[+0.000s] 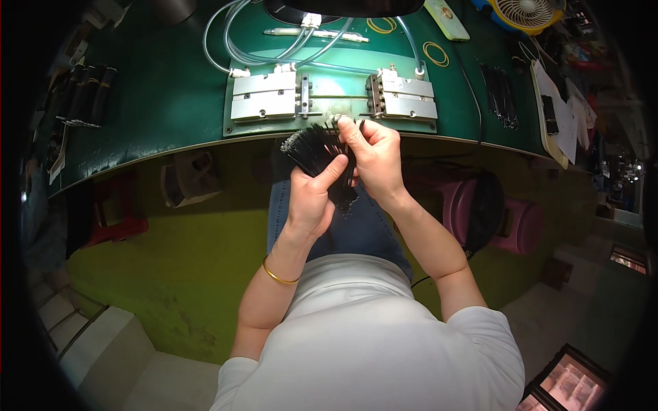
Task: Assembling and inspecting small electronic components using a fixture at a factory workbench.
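The green desk [164, 103] carries a metal fixture [334, 96]. Just below its edge, my left hand [310, 198] is closed around a bundle of black sticks [317, 151]; my right hand [373, 161] pinches a few at the top.

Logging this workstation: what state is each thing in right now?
Bundle of thin black sticks: gripped in left hand, fanned out.
Right hand: fingers pinching sticks at the bundle's top.
Metal fixture: nothing loaded between its two blocks.
Yellow fan: running or not, unclear.
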`<state>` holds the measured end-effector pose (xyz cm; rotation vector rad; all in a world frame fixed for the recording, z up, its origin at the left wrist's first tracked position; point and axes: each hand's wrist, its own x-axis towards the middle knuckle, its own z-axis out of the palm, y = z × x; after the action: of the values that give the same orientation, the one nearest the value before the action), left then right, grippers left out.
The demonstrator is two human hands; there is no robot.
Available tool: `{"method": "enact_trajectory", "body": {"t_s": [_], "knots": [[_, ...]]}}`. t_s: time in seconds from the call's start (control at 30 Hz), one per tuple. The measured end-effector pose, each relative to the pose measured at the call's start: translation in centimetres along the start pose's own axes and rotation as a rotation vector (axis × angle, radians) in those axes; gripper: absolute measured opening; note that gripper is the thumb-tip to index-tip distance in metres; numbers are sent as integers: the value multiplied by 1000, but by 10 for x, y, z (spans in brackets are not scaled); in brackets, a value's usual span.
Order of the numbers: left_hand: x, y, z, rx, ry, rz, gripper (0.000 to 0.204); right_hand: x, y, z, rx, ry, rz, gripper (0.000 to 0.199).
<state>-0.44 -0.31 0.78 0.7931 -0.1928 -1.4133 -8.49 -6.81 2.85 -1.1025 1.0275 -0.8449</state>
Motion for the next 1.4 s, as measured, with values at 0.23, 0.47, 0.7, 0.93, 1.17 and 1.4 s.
{"method": "enact_trajectory", "body": {"t_s": [0.23,0.47,0.7,0.93,1.17,1.4], "knots": [[-3,2,-4,-19,-43,-17,8,-7,-2,4,-11,-18,-60,22],[-3,1,-3,-61,-23,-35,9,-3,0,3,-8,-3,0,22],[0,0,-2,-71,-31,-32,11,-1,-1,3,7,-2,29,22],[0,-4,-4,-55,-54,-19,10,0,-1,2,9,8,28,23],[-2,-2,-3,-76,-51,-10,10,-4,-4,3,18,-38,-17,23],[-4,-2,-6,-99,-42,-36,10,-6,-4,4,-1,-25,-15,23]]}}
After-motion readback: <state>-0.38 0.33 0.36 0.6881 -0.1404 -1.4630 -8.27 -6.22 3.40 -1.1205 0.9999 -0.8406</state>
